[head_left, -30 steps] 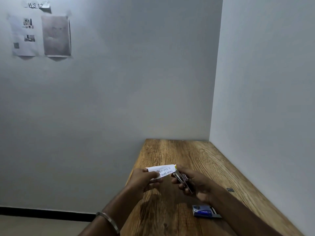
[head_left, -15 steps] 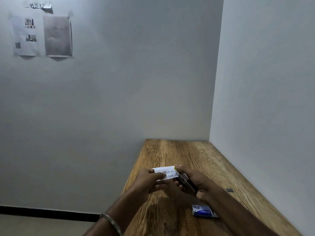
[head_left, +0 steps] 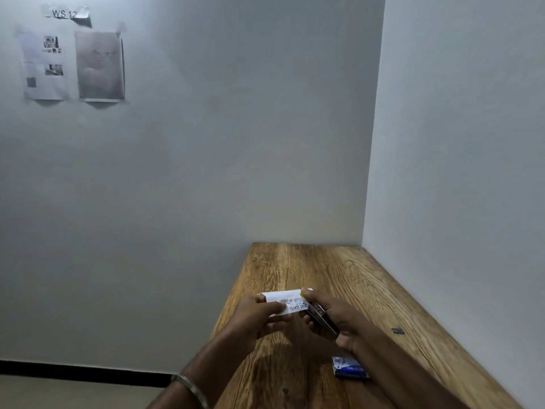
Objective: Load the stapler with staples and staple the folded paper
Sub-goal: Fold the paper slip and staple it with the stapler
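Paper now pushed deeper into stapler. Left hand pinching paper, right hand gripping stapler. Probably squeezing next.

Paper: white, folded into a narrow strip with black print facing up, held roughly level above the table, its right end in the stapler's mouth. Stapler: small, dark body with a reddish patch on top, angled with its nose up-left toward the paper and its tail down-right. Staple box: blue and white, flat on the table near its front edge, just below and right of the stapler.
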